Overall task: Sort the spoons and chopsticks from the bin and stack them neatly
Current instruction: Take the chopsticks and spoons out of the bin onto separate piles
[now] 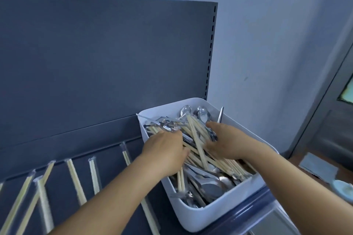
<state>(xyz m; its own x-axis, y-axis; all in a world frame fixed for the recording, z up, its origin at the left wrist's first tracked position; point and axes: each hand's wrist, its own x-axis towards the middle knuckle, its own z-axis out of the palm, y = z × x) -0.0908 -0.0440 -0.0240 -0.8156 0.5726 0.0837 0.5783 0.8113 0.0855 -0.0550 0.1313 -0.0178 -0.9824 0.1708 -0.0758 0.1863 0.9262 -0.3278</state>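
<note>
A white bin (225, 211) sits on the right end of a dark shelf, full of wrapped wooden chopsticks (198, 139) mixed with metal spoons (203, 114) in clear wrappers. Both hands reach into the pile. My left hand (165, 151) lies palm down on the left side of the bin, its fingers curled around a bundle of chopsticks. My right hand (223, 141) is on the right side, its fingers and thumb closed around several chopsticks. Several wrapped chopstick pairs (76, 181) lie spread on the shelf to the left.
The dark shelf (114, 162) has a tall dark back panel (105, 63) behind it. A pale wall rises on the right. Lower right, past the shelf edge, stand a grey pad (318, 166) and a small round light-blue object (342, 189).
</note>
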